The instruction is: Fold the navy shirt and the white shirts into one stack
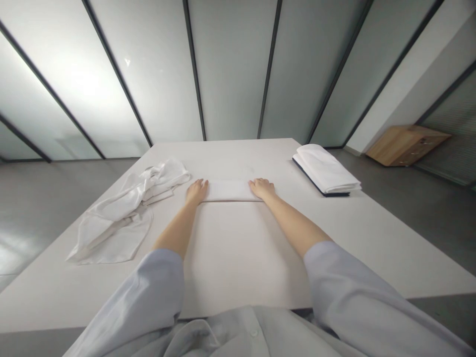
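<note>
- Both forearms (176, 228) are stretched forward and slightly inward over the white desk (230, 253), bared below the pale sleeves (159, 280).
- The left hand (197, 191) is laid, back upward, on the left end of the folded cloth (228, 191); its right end is covered by the right hand (262, 188).
- Whether any fabric is pinched in either grip cannot be told.
- The folded cloth is white, flat and narrow, set crosswise near mid-desk, between a crumpled white cloth (126, 208) and a folded pile (325, 168).
</note>
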A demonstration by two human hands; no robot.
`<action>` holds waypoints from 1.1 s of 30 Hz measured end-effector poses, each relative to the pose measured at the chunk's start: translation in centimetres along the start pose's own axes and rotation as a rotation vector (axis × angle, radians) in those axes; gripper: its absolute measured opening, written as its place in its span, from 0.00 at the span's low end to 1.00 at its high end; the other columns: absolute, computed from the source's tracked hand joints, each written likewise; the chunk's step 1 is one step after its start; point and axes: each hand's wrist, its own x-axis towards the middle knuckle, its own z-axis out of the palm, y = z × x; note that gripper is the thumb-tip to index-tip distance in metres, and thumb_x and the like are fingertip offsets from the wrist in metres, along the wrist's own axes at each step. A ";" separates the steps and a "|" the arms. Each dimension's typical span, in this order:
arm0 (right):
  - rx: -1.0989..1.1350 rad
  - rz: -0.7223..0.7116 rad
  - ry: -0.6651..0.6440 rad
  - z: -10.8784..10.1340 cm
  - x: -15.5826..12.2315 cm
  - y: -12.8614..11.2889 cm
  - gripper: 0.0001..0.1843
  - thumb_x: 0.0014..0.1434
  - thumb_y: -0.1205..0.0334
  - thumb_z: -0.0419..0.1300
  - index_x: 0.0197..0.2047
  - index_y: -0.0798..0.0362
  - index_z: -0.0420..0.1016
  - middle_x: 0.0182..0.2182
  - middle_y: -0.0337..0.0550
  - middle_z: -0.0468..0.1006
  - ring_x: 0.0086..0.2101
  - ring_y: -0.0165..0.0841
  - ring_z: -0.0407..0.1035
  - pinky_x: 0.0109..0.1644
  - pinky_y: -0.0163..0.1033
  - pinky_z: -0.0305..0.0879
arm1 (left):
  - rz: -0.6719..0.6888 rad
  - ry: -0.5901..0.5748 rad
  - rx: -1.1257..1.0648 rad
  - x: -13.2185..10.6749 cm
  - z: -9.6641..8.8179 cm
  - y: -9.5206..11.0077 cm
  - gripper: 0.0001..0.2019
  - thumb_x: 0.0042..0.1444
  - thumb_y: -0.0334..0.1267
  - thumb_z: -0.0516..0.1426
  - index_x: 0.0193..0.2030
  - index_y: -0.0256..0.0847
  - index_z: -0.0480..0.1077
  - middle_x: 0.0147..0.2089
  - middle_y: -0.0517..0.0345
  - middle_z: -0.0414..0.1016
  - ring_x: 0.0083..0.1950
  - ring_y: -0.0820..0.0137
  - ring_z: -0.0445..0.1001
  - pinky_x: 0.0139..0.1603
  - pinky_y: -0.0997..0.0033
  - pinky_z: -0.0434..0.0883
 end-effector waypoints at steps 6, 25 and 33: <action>-0.089 0.087 0.046 -0.6 -0.1 1.2 0.33 0.67 0.42 0.41 0.58 0.57 0.71 0.57 0.61 0.69 0.56 0.51 0.63 0.57 0.56 0.56 | -0.200 0.317 -0.425 0.1 -0.3 -1.7 0.18 0.64 0.42 0.43 0.46 0.42 0.72 0.45 0.51 0.78 0.49 0.62 0.75 0.49 0.64 0.69; 0.148 0.174 -0.122 -1.6 4.0 1.7 0.39 0.58 0.36 0.56 0.59 0.60 0.71 0.56 0.64 0.71 0.55 0.50 0.68 0.54 0.47 0.65 | -0.167 0.267 -0.444 -0.2 -0.3 -1.4 0.13 0.60 0.44 0.49 0.41 0.42 0.71 0.41 0.51 0.77 0.46 0.60 0.75 0.47 0.64 0.68; 0.351 0.299 -0.209 -1.6 5.3 0.4 0.41 0.47 0.41 0.70 0.58 0.58 0.71 0.50 0.60 0.76 0.48 0.49 0.72 0.50 0.51 0.68 | -0.150 0.240 -0.439 -0.5 -0.3 -1.3 0.11 0.57 0.43 0.51 0.40 0.43 0.70 0.42 0.54 0.77 0.43 0.63 0.75 0.45 0.66 0.68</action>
